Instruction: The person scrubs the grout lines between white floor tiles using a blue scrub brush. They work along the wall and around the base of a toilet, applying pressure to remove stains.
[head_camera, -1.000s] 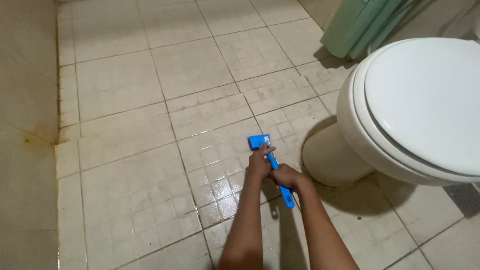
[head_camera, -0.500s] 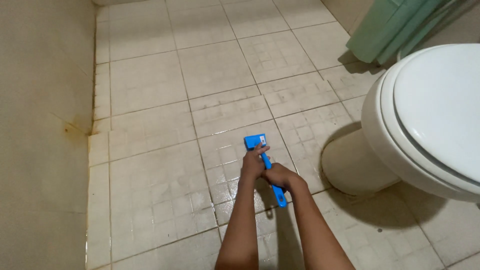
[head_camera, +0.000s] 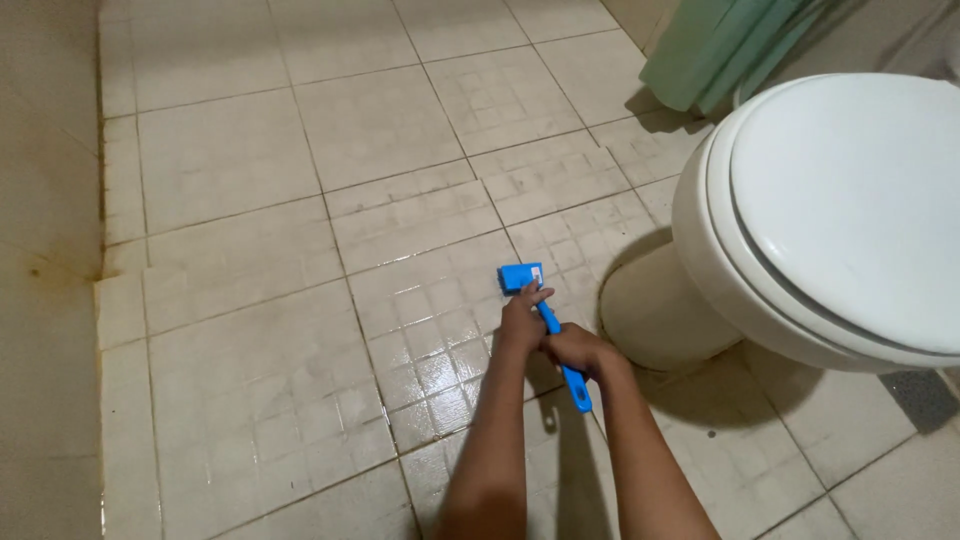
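Head view gives me both hands on one blue brush, its head pressed to the wet tiled floor at about 12 o'clock from my hands. My left hand sits nearer the brush head with its fingers wrapped over the handle; my right hand grips lower down, fingers curled tight around the handle, whose tip sticks out below at 5 o'clock. A white toilet with its lid down stands close by at 3 o'clock, and a green curtain hangs at 1 o'clock.

As I judge it, the shiny tiles look slick, so a hard push could make the brush skid sideways and knock my knuckles against the toilet base. Wet fingers could also slide along the handle.

Compared with half a second ago, the brush and hands keep the same grip, while the toilet now fills more of the right side.
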